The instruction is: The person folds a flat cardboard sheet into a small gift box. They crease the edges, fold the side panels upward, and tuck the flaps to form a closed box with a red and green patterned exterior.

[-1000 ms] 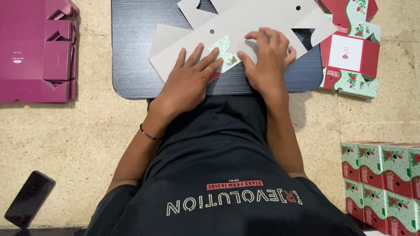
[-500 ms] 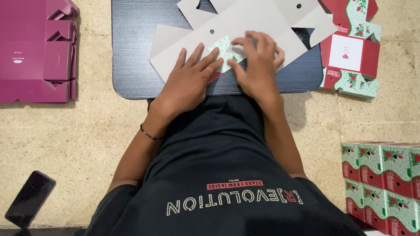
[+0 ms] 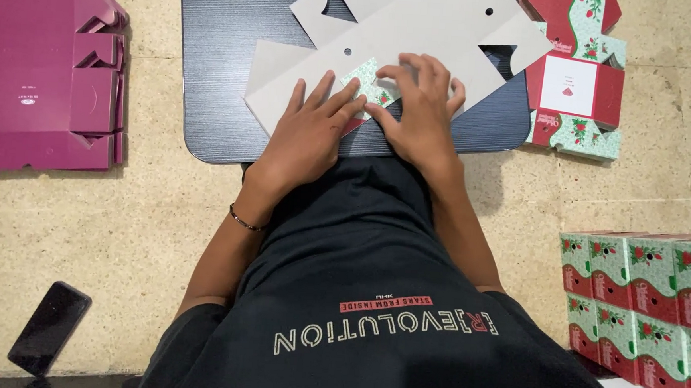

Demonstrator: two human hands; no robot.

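Note:
A flat grey cardboard box blank lies printed side down on a dark board. My left hand rests palm down on its near edge, fingers spread. Beside it, my right hand presses a small folded flap whose green and red floral print shows. The two hands touch at the fingertips over that flap. Neither hand lifts anything.
A stack of flat magenta box blanks lies at the left. More flat floral blanks sit right of the board. Several assembled floral boxes stand at the right edge. A dark phone lies bottom left on the speckled floor.
My right hand has slid left and nearer along the blank onto the small printed flap, meeting my left hand. The left hand has barely moved.

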